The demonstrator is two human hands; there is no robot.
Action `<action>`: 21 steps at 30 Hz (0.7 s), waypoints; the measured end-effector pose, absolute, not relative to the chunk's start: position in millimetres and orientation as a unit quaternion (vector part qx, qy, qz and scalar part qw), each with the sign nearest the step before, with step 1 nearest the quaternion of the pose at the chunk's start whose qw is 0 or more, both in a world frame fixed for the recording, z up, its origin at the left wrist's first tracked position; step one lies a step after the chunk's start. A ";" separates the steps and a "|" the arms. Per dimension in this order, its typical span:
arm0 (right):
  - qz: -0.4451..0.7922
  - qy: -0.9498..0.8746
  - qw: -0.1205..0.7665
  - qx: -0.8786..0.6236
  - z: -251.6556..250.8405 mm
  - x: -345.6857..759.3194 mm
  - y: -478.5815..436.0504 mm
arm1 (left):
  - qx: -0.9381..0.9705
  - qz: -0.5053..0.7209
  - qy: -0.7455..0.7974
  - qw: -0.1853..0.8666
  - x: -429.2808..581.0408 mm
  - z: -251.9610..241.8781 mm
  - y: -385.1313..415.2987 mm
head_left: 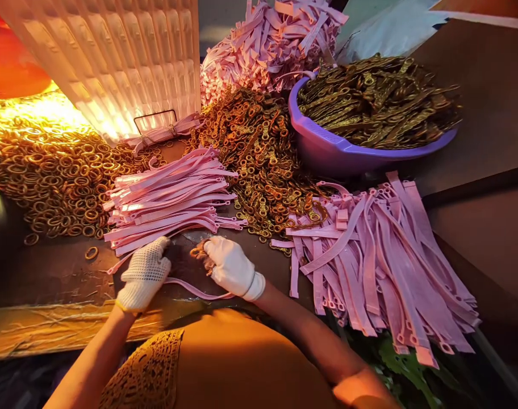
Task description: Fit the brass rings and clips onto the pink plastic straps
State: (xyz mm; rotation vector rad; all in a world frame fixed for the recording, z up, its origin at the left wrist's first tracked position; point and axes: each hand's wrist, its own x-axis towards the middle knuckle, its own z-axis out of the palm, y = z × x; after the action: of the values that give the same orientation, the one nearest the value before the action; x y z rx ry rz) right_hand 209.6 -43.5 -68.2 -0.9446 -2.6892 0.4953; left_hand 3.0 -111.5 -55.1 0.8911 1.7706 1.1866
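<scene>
My left hand [145, 274], in a white dotted glove, has its fingers closed on a pink strap [195, 288]. One part of that strap shows left of the glove; another curves right across the dark tabletop toward my other wrist. In a plain white glove, my right hand [231, 266] is closed around a few small brass-coloured metal pieces [199, 251], at least one of them ring-shaped. The two hands are a short way apart. Just beyond them lies a stack of pink straps [169, 199], roughly side by side.
Loose brass-coloured rings [71, 187] heap at left, below a ribbed translucent panel [126, 62]. Looped metal connectors [263, 153] pile up in the middle. A purple basin [339, 150] holds long metal pieces. More pink straps [370, 255] hang over the right edge; another pink heap [271, 45] stands behind.
</scene>
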 end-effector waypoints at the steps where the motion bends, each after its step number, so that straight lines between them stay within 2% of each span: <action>1: 0.152 -0.933 0.104 -0.310 -69.2 203.7 -36.4 | 0.366 0.442 0.734 0.364 -6.7 -56.9 -114.1; 6: 0.050 -0.934 0.065 -0.349 -70.7 198.6 8.5 | 0.504 0.165 0.818 0.222 -33.1 -68.7 -140.6; 8: 0.054 -0.937 0.057 -0.340 -65.2 208.7 21.9 | 0.524 0.122 0.818 0.203 -37.9 -71.0 -152.9; 11: 0.091 -0.946 0.035 -0.307 -51.5 226.1 24.5 | 0.499 0.165 0.824 0.214 -38.5 -64.6 -163.9; 14: 0.119 -0.947 0.038 -0.296 -45.9 234.7 5.0 | 0.494 0.254 0.783 0.280 -27.6 -44.9 -162.3; 18: 0.106 -0.949 0.108 -0.278 -68.0 230.8 -35.4 | 0.463 0.343 0.733 0.361 -9.5 -19.3 -147.4; 21: 0.104 -0.945 0.165 -0.264 -86.7 224.4 -53.7 | 0.495 0.348 0.723 0.334 -4.4 -13.5 -130.8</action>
State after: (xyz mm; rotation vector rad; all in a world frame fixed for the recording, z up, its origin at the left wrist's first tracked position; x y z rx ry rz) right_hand 224.4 -53.7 -86.7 -0.7511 -2.6915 0.2959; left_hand -4.4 -130.8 -13.5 1.2919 1.8875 0.9077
